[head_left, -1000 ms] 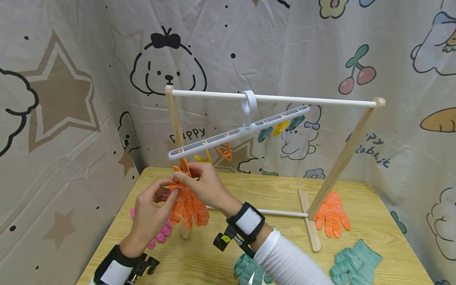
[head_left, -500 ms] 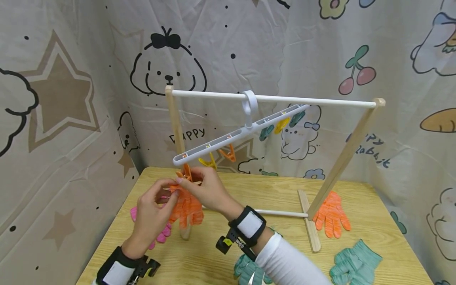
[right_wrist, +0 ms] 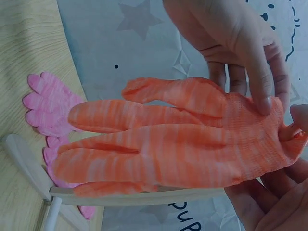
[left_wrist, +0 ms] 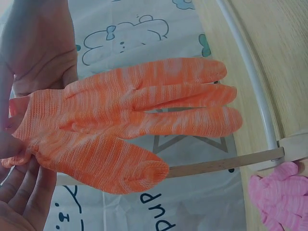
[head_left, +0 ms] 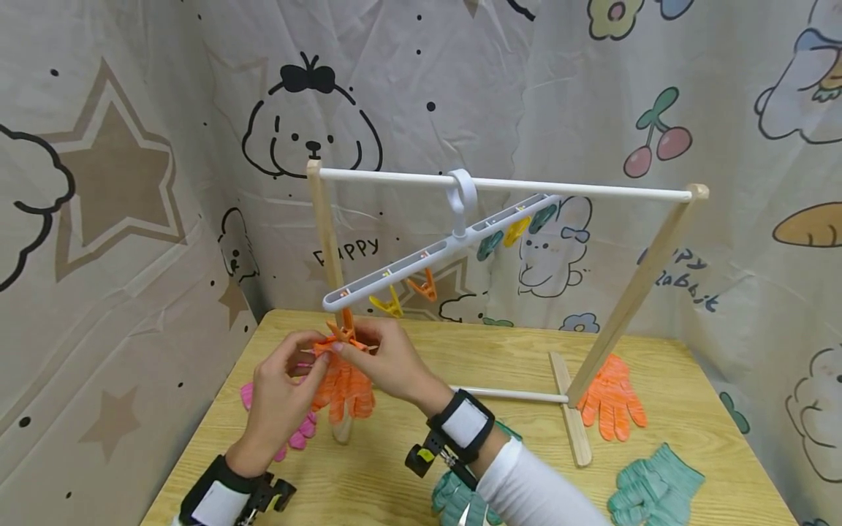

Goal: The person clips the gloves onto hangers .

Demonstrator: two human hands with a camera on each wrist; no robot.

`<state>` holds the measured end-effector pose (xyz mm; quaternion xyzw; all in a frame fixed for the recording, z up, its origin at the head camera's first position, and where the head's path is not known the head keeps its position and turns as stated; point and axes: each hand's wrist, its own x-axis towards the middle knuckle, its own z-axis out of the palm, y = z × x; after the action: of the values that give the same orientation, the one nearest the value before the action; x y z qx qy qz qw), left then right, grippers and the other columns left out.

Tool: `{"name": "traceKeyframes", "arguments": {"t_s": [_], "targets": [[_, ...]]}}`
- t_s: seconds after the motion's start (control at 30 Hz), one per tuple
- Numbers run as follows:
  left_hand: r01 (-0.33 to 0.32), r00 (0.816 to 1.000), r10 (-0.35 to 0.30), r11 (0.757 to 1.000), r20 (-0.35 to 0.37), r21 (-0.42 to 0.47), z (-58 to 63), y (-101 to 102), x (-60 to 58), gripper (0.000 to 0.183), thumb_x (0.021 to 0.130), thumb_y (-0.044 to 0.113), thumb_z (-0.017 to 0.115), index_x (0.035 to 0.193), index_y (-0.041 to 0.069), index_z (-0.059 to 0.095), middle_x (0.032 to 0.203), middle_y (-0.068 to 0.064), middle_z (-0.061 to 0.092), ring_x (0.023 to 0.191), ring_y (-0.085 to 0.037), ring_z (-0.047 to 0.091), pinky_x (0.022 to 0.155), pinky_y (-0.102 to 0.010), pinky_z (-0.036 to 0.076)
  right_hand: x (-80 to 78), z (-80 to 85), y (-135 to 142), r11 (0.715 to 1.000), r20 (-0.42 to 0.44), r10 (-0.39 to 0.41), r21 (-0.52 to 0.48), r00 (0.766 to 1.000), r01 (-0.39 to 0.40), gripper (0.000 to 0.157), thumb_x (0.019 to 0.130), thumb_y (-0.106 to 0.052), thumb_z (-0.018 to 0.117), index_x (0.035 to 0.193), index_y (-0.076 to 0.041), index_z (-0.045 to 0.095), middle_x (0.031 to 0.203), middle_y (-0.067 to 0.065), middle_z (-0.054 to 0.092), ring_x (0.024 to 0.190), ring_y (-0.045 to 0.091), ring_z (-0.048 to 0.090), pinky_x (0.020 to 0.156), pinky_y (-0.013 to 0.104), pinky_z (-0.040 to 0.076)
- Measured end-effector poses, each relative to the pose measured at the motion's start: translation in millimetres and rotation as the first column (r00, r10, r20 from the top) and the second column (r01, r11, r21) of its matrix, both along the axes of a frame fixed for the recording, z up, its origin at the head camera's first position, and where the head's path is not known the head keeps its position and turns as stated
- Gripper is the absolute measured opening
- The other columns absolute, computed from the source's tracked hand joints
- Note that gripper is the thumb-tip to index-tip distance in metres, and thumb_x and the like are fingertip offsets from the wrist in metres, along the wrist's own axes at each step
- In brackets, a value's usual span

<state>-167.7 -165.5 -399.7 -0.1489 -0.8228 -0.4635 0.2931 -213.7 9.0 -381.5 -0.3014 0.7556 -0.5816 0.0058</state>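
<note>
An orange knit glove hangs fingers-down between both hands. My left hand pinches one side of its cuff with thumb and fingers. On the other side, my right hand pinches the cuff, thumb in front. In the left wrist view the glove is spread out, its cuff gathered in the fingertips. An orange clothespin at the hanger's low left end sits right at the cuff, partly hidden by the fingers. The light grey clip hanger tilts down to the left.
The hanger hooks over a white rod on a wooden stand. More pegs hang along it: yellow, orange and teal. Pink gloves, another orange glove and teal gloves lie on the table.
The hanger's left end has swung lower and slightly right. My right hand has shifted down a little, its thumb going from the clothespin to the cuff. The left hand has barely moved.
</note>
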Motion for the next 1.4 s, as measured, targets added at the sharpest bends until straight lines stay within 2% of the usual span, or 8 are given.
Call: {"name": "traceKeyframes", "arguments": {"t_s": [0.17, 0.5, 0.87, 1.07, 1.4], "targets": [[0.0, 1.0, 0.0, 1.0, 0.021, 0.006, -0.6, -2, 1.2, 0.027, 0.088, -0.003, 0.074, 0.113, 0.002, 0.066, 0.102, -0.015, 0.074, 0.079, 0.005, 0.063, 0.072, -0.005, 0.052, 1.5, -9.4, 1, 1.0, 0.026, -0.001, 0.027, 1.0, 0.0, 0.022, 0.097, -0.02, 0.067, 0.113, -0.005, 0.074, 0.104, 0.012, 0.076, 0.078, 0.003, 0.063, 0.066, 0.018, 0.054], [-0.002, 1.0, 0.002, 1.0, 0.026, -0.005, -2.9, -5, 0.8, 0.03, 0.087, -0.004, 0.074, 0.115, 0.0, 0.065, 0.102, -0.015, 0.074, 0.081, 0.005, 0.063, 0.072, -0.005, 0.052, 6.0, -20.3, 3, 0.998, 0.043, -0.015, 0.069, 0.999, 0.012, 0.028, 0.097, -0.02, 0.068, 0.12, -0.006, 0.072, 0.112, 0.01, 0.076, 0.085, 0.003, 0.066, 0.075, 0.022, 0.058], [0.0, 0.999, 0.001, 1.0, 0.044, -0.021, -4.1, -7, 0.5, 0.031, 0.086, -0.004, 0.075, 0.115, 0.001, 0.065, 0.103, -0.015, 0.073, 0.082, 0.001, 0.065, 0.072, -0.006, 0.052, 9.2, -38.4, 7, 0.997, 0.08, -0.015, 0.082, 0.997, 0.008, 0.024, 0.096, -0.018, 0.069, 0.113, -0.002, 0.072, 0.107, 0.014, 0.076, 0.086, 0.004, 0.068, 0.074, 0.019, 0.058], [0.002, 0.997, 0.001, 0.999, 0.075, -0.042, -9.3, -9, 1.1, 0.033, 0.085, -0.003, 0.076, 0.115, 0.003, 0.064, 0.102, -0.013, 0.073, 0.082, 0.002, 0.064, 0.071, -0.009, 0.054, 10.4, -47.5, 9, 0.994, 0.088, -0.029, 0.108, 0.996, 0.019, 0.022, 0.095, -0.016, 0.07, 0.112, -0.003, 0.073, 0.102, 0.011, 0.077, 0.08, -0.001, 0.065, 0.069, 0.018, 0.058], [0.01, 0.99, -0.003, 0.999, 0.144, -0.041, -17.6, -10, 2.6, 0.031, 0.087, -0.001, 0.075, 0.117, 0.004, 0.065, 0.105, -0.012, 0.073, 0.084, 0.002, 0.065, 0.072, -0.014, 0.057, 12.2, -57.1, 13, 0.984, 0.085, -0.081, 0.165, 0.993, 0.067, 0.018, 0.093, -0.019, 0.072, 0.107, -0.007, 0.074, 0.095, 0.005, 0.075, 0.073, -0.001, 0.059, 0.063, 0.018, 0.054]]}}
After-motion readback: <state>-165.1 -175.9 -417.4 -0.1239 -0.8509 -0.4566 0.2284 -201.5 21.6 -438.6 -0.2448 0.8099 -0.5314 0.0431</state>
